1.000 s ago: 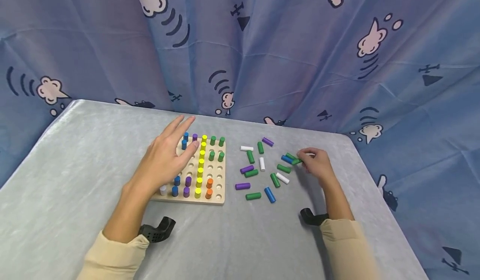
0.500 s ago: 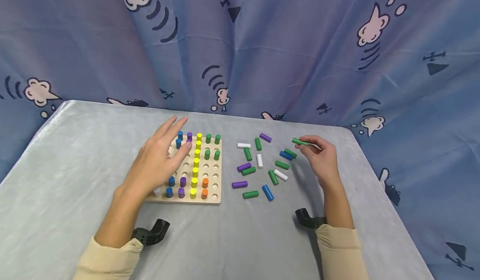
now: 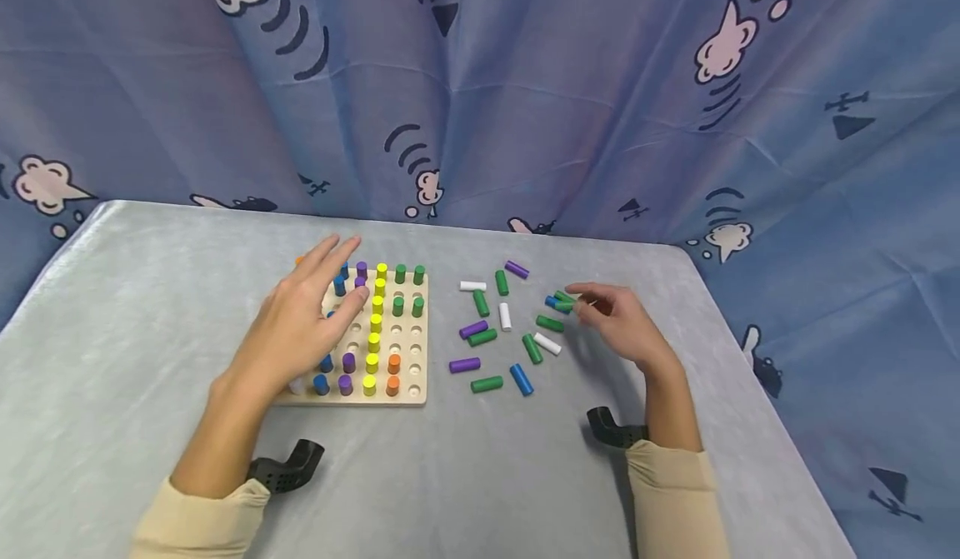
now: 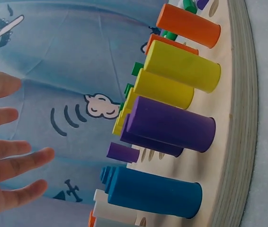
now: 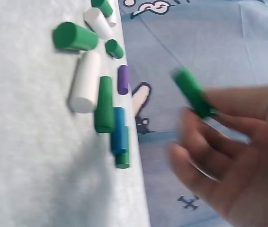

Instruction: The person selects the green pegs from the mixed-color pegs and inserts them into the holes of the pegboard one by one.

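My right hand pinches a green peg between thumb and fingers, raised over the table at the right of the loose pegs. In the head view the held peg overlaps a blue peg and another green peg lying behind it. My left hand hovers with fingers extended over the left part of a wooden pegboard, holding nothing, and hides some of its holes. Upright in the board stand a column of yellow pegs, green pegs at the back right, and orange pegs at the front.
Between board and right hand lie several loose pegs, among them a purple peg, a white peg and a blue peg. A patterned blue curtain hangs behind the grey-covered table.
My right hand has lifted the green peg off the pile, then come slightly left and lower with it. My left hand stays over the board. The head view has shifted to the right.
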Demonstrator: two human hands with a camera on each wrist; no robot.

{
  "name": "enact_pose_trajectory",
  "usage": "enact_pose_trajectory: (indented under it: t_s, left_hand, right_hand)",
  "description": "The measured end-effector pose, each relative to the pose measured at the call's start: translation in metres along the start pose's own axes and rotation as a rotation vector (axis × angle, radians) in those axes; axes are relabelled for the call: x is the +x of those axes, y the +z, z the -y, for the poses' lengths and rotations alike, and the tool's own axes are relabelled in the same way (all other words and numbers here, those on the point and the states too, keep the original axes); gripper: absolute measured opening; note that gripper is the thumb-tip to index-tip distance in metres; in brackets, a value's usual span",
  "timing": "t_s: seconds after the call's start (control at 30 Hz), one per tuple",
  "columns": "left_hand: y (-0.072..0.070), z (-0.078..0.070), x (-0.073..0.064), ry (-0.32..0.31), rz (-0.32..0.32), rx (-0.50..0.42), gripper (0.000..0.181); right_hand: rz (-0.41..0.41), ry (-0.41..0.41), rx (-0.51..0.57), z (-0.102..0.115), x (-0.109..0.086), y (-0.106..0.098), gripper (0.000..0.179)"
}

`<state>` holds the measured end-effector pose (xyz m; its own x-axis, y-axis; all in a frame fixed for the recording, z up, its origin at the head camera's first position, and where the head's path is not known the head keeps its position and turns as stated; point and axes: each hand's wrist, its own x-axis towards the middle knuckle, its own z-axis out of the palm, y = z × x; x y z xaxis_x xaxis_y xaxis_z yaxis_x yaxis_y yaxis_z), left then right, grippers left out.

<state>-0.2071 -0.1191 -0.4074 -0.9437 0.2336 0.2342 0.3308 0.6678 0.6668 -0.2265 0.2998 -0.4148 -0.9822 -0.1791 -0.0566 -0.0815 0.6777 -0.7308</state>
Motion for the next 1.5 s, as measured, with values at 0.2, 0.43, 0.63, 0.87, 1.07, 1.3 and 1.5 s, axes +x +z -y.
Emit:
enact_pose_trajectory:
  t_s: [0.2, 0.43, 0.63, 0.87, 1.07, 1.3, 1.5]
  left_hand:
    - [-0.003, 0.005, -0.001, -0.021, 0.005, 0.008, 0.06]
    - [-0.005, 0.01, -0.003, -0.03, -0.001, 0.011, 0.061]
    - [-0.005, 0.012, -0.008, -0.029, -0.017, 0.001, 0.06]
    - [-0.002, 0.016, -0.013, 0.015, -0.046, -0.009, 0.058]
    - [-0.001, 0.015, -0.012, 0.024, -0.053, -0.007, 0.058]
    - [-0.002, 0.014, -0.007, 0.034, -0.046, -0.009, 0.058]
    - [-0.001, 0.016, -0.003, 0.034, -0.04, -0.012, 0.057]
  right_hand:
    - [0.239, -0.068, -0.182, 0.015, -0.001, 0.003, 0.023]
    - [0.101, -0.081, -0.161, 0.02, 0.005, 0.006, 0.021]
    - [-0.051, -0.107, -0.14, 0.013, 0.008, 0.017, 0.018]
    - [-0.157, -0.128, -0.147, -0.001, 0.006, 0.029, 0.01]
    - [-0.219, -0.149, -0.151, -0.003, 0.008, 0.04, 0.011]
    - [-0.253, -0.112, -0.208, 0.003, 0.015, 0.047, 0.018]
    - [-0.2, -0.034, -0.218, 0.006, 0.013, 0.033, 0.033]
